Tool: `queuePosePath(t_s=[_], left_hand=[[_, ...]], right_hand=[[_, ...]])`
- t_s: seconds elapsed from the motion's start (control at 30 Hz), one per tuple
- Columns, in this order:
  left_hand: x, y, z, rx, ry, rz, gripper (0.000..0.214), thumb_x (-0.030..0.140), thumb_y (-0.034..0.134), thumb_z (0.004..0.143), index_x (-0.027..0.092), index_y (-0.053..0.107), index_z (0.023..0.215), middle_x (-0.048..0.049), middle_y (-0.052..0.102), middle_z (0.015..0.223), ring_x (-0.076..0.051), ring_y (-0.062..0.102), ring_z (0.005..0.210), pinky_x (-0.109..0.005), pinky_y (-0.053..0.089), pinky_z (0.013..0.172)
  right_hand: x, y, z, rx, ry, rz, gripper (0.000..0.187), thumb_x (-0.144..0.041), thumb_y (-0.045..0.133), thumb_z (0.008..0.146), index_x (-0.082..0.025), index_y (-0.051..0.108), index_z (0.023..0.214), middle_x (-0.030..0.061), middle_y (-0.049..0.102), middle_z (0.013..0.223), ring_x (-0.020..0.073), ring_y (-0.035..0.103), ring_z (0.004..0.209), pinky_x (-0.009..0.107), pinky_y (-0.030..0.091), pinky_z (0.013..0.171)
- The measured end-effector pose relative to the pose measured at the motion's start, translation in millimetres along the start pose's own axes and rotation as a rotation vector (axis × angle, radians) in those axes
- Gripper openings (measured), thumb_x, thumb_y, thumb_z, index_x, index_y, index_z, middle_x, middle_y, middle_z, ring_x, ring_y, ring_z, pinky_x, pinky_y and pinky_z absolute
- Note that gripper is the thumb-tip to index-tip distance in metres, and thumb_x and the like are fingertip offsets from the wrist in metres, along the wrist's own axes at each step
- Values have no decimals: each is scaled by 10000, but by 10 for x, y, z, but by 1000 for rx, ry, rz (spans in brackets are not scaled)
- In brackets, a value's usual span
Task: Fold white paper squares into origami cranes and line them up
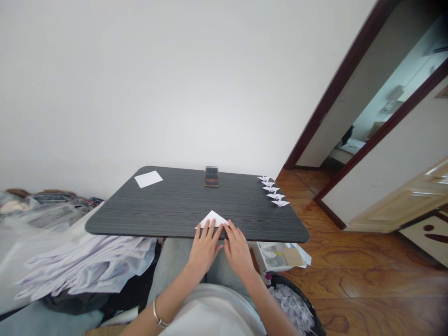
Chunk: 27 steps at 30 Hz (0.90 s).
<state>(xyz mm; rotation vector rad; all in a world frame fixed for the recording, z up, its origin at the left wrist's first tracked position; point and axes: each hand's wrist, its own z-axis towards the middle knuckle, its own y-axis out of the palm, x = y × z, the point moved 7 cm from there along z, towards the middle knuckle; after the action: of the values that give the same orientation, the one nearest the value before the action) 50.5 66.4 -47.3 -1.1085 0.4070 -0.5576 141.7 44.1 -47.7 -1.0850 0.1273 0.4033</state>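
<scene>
A white paper triangle (pixel 213 218) is pressed flat at the near edge of the table (pixel 157 205) by the left hand (pixel 205 247) and the right hand (pixel 239 249), fingers laid out straight, nothing clasped. Only an early fold appears made. Finished paper cranes (pixel 275 190) are lined along the table's right edge, and an unfolded sheet (pixel 149 178) lies at its far left corner. Room for moving is offered across the table's middle.

Readable text: none in view.
Dark object (pixel 212 177), far edge of desk (pixel 175 205): its face is blurred, nothing legible.
Sheet (pixel 149 178), far left corner: plain white, no print showing.
Folded paper (pixel 212 218), near edge: plain white, no marks showing.
Paper cranes (pixel 275 191), right edge: plain white, too small to show any marks.
</scene>
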Motion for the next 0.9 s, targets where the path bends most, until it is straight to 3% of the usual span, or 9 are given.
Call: queuePosePath(t_s=[0.3, 0.5, 0.9], left_hand=[[-22, -6, 13, -14, -22, -2, 584, 354, 468, 807, 245, 257, 1340, -100, 350, 1372, -288, 296, 1256, -508, 239, 1001], [-20, -1, 11, -11, -19, 2, 587, 357, 464, 808, 250, 248, 1344, -96, 341, 1377, -288, 291, 1258, -508, 236, 1002], [-13, -6, 17, -47, -28, 27, 594, 361, 467, 806, 254, 243, 1346, -92, 333, 1382, -280, 279, 1266, -496, 227, 1009]], right_hand=[[206, -132, -21, 152, 105, 77, 476, -98, 305, 800, -126, 368, 1271, 132, 497, 1228, 216, 440, 1145, 427, 383, 931], [161, -140, -6, 88, 17, 78, 415, -107, 315, 822, -132, 427, 1220, 122, 544, 1168, 216, 449, 1127, 422, 367, 932], [178, -151, 8, 121, 76, -19, 364, -141, 331, 834, -113, 467, 1171, 130, 576, 1104, 228, 484, 1067, 411, 391, 890]])
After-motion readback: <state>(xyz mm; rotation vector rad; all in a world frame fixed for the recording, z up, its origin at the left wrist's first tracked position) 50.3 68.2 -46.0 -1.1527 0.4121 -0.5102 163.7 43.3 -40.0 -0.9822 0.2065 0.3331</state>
